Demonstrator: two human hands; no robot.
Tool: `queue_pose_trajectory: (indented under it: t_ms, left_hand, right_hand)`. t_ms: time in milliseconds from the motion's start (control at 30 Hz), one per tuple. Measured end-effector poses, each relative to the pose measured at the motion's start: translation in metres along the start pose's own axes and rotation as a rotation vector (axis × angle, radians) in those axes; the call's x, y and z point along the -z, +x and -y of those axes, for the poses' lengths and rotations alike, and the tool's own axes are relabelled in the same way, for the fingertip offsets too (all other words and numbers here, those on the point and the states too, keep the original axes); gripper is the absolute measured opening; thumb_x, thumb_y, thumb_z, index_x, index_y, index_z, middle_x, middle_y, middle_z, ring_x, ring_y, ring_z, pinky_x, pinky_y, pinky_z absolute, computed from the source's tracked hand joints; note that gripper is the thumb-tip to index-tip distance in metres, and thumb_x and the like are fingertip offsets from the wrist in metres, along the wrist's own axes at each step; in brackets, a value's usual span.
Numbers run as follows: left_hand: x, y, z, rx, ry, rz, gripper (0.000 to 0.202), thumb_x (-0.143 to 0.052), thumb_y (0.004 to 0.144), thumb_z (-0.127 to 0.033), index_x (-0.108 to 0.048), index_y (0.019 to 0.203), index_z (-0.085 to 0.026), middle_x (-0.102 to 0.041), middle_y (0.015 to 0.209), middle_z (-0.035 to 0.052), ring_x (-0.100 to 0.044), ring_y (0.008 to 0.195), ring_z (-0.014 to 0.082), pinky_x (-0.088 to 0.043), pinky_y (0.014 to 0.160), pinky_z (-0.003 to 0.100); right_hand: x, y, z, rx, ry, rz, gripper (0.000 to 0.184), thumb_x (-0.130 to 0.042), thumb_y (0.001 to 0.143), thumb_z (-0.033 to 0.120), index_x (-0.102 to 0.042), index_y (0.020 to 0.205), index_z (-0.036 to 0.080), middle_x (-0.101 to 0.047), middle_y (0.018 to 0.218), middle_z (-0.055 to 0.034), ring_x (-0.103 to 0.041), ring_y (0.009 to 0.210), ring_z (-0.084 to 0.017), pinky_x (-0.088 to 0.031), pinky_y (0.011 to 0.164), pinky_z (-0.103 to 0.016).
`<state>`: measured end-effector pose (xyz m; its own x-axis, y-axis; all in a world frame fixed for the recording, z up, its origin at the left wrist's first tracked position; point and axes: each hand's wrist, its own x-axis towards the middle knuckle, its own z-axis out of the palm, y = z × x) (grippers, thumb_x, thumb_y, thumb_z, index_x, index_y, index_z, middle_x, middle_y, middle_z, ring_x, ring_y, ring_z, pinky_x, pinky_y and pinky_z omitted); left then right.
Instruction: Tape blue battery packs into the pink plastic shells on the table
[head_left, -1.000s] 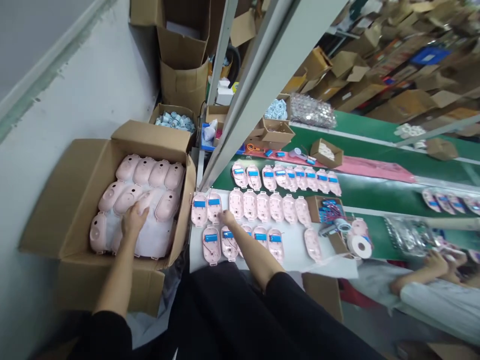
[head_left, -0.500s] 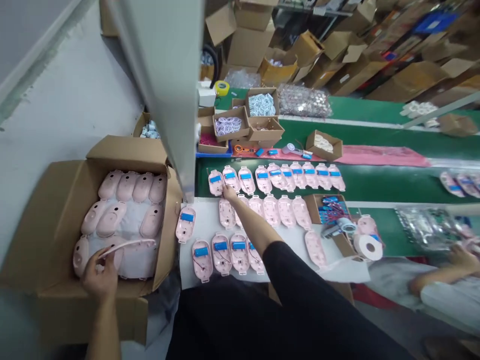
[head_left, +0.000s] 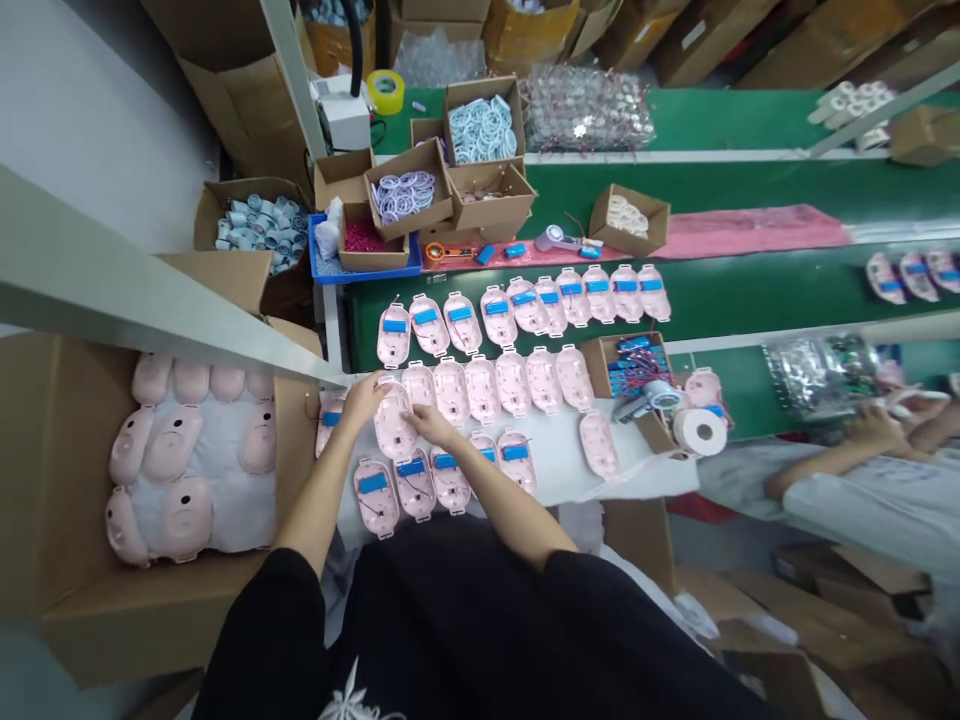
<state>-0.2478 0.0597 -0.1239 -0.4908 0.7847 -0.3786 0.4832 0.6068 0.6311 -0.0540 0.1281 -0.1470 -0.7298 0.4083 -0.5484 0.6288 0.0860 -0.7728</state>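
My left hand (head_left: 365,397) is closed on the upper left edge of a pink plastic shell (head_left: 393,430), open side up, over the left end of the white work surface. My right hand (head_left: 430,426) pinches the same shell at its right edge. No blue battery shows in this shell. Beside it runs a row of similar shells without batteries (head_left: 481,390). In front lie shells with blue batteries (head_left: 373,485) and thin wires. Another row with batteries (head_left: 497,315) lies behind, on the green belt. One battery-fitted shell (head_left: 328,425) is partly hidden behind my left forearm.
At left stands a large carton (head_left: 67,450) of pink shells, with a slanting metal post (head_left: 187,310) above it. Small boxes of rings (head_left: 405,196) stand at the back. A battery box (head_left: 634,365) and a white roll (head_left: 700,431) are to the right, near a co-worker's hands (head_left: 877,430).
My left hand has come from the carton to the white surface with a pink shell. My right hand has left the back row and now grips that shell too. The view has shifted.
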Motion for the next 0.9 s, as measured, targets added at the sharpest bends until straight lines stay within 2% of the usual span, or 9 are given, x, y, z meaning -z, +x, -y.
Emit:
queue_pose_trajectory:
  t_ms: [100, 233, 333, 433, 567, 667, 767, 833, 900]
  left_hand:
    - [-0.006, -0.018, 0.006, 0.053, 0.018, -0.062, 0.057, -0.057, 0.1, -0.036, -0.05, 0.151, -0.012, -0.07, 0.134, 0.0189, -0.066, 0.126, 0.0314, -0.05, 0.108, 0.043]
    - [0.002, -0.108, 0.04, 0.009, 0.08, -0.241, 0.049, -0.054, 0.101, -0.038, -0.055, 0.146, -0.02, -0.065, 0.143, 0.0135, -0.061, 0.132, 0.0265, -0.046, 0.114, 0.039]
    - [0.037, -0.177, 0.095, 0.194, 0.201, -0.369, 0.039, -0.049, 0.102, -0.04, -0.064, 0.133, -0.023, -0.071, 0.132, 0.0112, -0.064, 0.125, 0.025, -0.048, 0.111, 0.038]
    - [0.099, -0.219, 0.167, 0.458, 0.291, -0.496, 0.041, -0.049, 0.1, -0.038, -0.062, 0.132, -0.017, -0.068, 0.133, 0.0177, -0.06, 0.128, 0.0301, -0.045, 0.113, 0.045]
    - [0.172, -0.223, 0.262, 0.63, 0.295, -0.519, 0.065, -0.063, 0.09, -0.038, -0.046, 0.146, -0.01, -0.049, 0.153, 0.0232, -0.043, 0.144, 0.0348, -0.034, 0.12, 0.049]
    - [0.189, -0.198, 0.304, 0.685, 0.249, -0.459, 0.082, -0.069, 0.086, -0.04, -0.036, 0.152, -0.004, -0.038, 0.157, 0.0303, -0.041, 0.144, 0.04, -0.036, 0.117, 0.051]
    - [0.184, -0.179, 0.319, 0.766, 0.229, -0.451, 0.089, -0.073, 0.081, -0.037, -0.033, 0.154, -0.006, -0.034, 0.154, 0.0328, -0.048, 0.134, 0.045, -0.042, 0.108, 0.057]
    - [0.181, -0.178, 0.319, 0.781, 0.248, -0.486, 0.079, -0.071, 0.083, -0.037, -0.041, 0.152, -0.013, -0.039, 0.15, 0.0281, -0.053, 0.128, 0.0436, -0.045, 0.104, 0.058]
    - [0.185, -0.186, 0.315, 0.715, 0.283, -0.549, 0.06, -0.063, 0.09, -0.037, -0.051, 0.146, -0.017, -0.048, 0.144, 0.0233, -0.057, 0.123, 0.04, -0.047, 0.102, 0.057]
  right_hand:
    - [0.001, 0.023, 0.008, -0.073, -0.111, -0.043, 0.029, -0.055, 0.106, 0.04, -0.068, 0.092, 0.018, -0.07, 0.081, -0.0034, -0.064, 0.079, -0.019, -0.047, 0.073, -0.026]
    - [-0.001, 0.046, 0.027, -0.185, -0.332, -0.02, 0.034, -0.057, 0.105, 0.04, -0.072, 0.098, 0.012, -0.075, 0.097, -0.0156, -0.068, 0.099, -0.027, -0.048, 0.086, -0.033]
    - [-0.004, 0.056, 0.036, -0.226, -0.536, -0.035, 0.044, -0.054, 0.105, 0.046, -0.074, 0.108, 0.006, -0.073, 0.111, -0.0261, -0.069, 0.109, -0.035, -0.049, 0.092, -0.04]
    - [-0.005, 0.058, 0.037, -0.241, -0.759, -0.09, 0.063, -0.041, 0.106, 0.061, -0.076, 0.11, 0.008, -0.072, 0.114, -0.0275, -0.07, 0.109, -0.038, -0.052, 0.092, -0.045]
    - [-0.018, 0.023, 0.036, -0.172, -0.844, -0.012, 0.064, -0.031, 0.108, 0.059, -0.078, 0.105, 0.015, -0.076, 0.107, -0.0214, -0.073, 0.103, -0.034, -0.053, 0.089, -0.041]
    - [-0.045, -0.023, 0.031, -0.145, -0.847, 0.03, 0.051, -0.038, 0.109, 0.051, -0.077, 0.103, 0.019, -0.077, 0.106, -0.0177, -0.072, 0.104, -0.032, -0.051, 0.09, -0.038]
    - [-0.078, -0.061, 0.021, -0.149, -0.749, 0.066, 0.038, -0.048, 0.106, 0.042, -0.075, 0.093, 0.02, -0.077, 0.102, -0.015, -0.072, 0.101, -0.032, -0.049, 0.09, -0.038]
    - [-0.096, -0.074, 0.016, -0.132, -0.634, 0.076, 0.029, -0.056, 0.102, 0.039, -0.072, 0.087, 0.02, -0.076, 0.1, -0.0129, -0.07, 0.1, -0.032, -0.048, 0.089, -0.038]
    - [-0.109, -0.07, 0.017, -0.102, -0.544, 0.055, 0.02, -0.062, 0.1, 0.037, -0.071, 0.092, 0.021, -0.075, 0.104, -0.0112, -0.068, 0.103, -0.03, -0.047, 0.09, -0.036]
